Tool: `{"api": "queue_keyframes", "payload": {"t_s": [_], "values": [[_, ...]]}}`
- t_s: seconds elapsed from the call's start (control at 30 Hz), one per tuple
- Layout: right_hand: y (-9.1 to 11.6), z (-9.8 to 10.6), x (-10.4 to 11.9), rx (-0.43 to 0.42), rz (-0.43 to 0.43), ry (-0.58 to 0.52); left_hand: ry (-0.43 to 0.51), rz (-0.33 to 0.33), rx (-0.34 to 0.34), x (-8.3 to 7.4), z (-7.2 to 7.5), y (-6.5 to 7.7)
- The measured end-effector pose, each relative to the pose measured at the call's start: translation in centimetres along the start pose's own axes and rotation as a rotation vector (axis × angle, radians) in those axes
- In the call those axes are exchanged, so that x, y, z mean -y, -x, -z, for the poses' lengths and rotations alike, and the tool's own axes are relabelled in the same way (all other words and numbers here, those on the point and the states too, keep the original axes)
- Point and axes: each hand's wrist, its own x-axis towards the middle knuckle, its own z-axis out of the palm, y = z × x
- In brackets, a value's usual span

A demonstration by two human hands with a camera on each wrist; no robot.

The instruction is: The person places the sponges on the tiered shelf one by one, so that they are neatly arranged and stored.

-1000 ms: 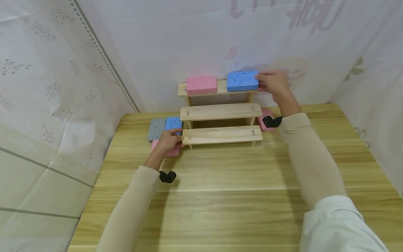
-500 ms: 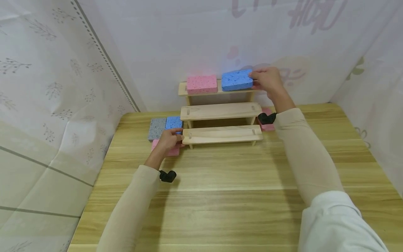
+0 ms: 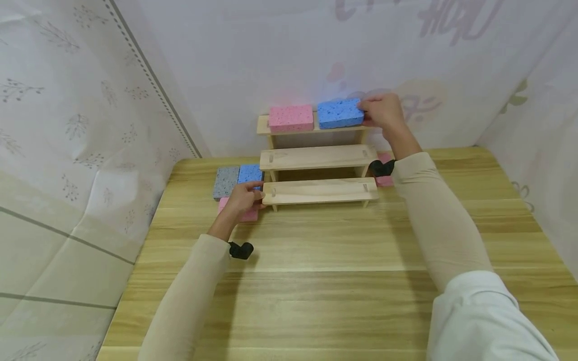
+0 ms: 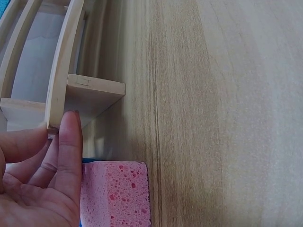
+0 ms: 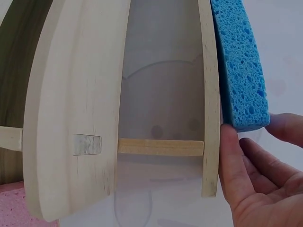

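A three-tier wooden stand (image 3: 319,190) stands against the back wall. My left hand (image 3: 244,198) pinches the left end of its lowest tier between thumb and fingers, as the left wrist view shows. On the top tier, a blue sponge (image 3: 340,114) lies at the right, its right end pinched by my right hand (image 3: 385,113). In the right wrist view the fingers (image 5: 232,161) reach in right at the tier's edge under the blue sponge (image 5: 244,71). A pink sponge (image 3: 291,118) lies to its left on the same tier, a narrow gap between them.
Left of the stand, a grey sponge (image 3: 226,182), another blue sponge (image 3: 250,173) and a pink sponge (image 3: 249,215) lie on the wooden table (image 3: 316,291), partly behind my left hand. One more pink sponge (image 3: 385,180) lies at the right, partly covered by my wrist.
My right hand has shifted the blue sponge left along the top tier, closer to the pink one; its tilt has levelled out. The left hand keeps its grip on the stand.
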Motion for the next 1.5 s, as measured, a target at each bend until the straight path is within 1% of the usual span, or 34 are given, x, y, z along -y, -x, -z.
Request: {"api": "queue_keyframes", "payload": {"t_s": [0.27, 0.53, 0.73, 0.87, 1.1, 1.23, 1.37, 1.5], "values": [[0.3, 0.3, 0.4, -0.012, 0.002, -0.02, 0.004, -0.003, 0.006, -0.4, 0.0, -0.1], [0.4, 0.7, 0.5, 0.0, -0.006, 0.013, -0.004, -0.01, -0.006, -0.4, 0.0, -0.4], [0.4, 1.6, 0.3, 0.01, -0.035, -0.042, -0.002, -0.012, -0.002, -0.5, 0.0, -0.4], [0.3, 2.5, 0.0, -0.005, -0.059, -0.072, 0.0, -0.008, -0.005, -0.4, 0.0, -0.3], [0.5, 4.3, -1.3, -0.052, -0.081, -0.085, 0.0, -0.007, 0.001, -0.5, 0.0, -0.3], [0.8, 5.1, -2.5, -0.069, -0.103, -0.135, 0.0, -0.008, 0.001, -0.4, 0.0, -0.3], [1.0, 5.7, -4.0, -0.065, -0.109, -0.189, -0.001, -0.003, 0.004, -0.2, 0.0, -0.2], [1.0, 6.1, -5.4, -0.06, -0.12, -0.202, 0.0, 0.005, 0.004, -0.1, 0.0, -0.2]]}}
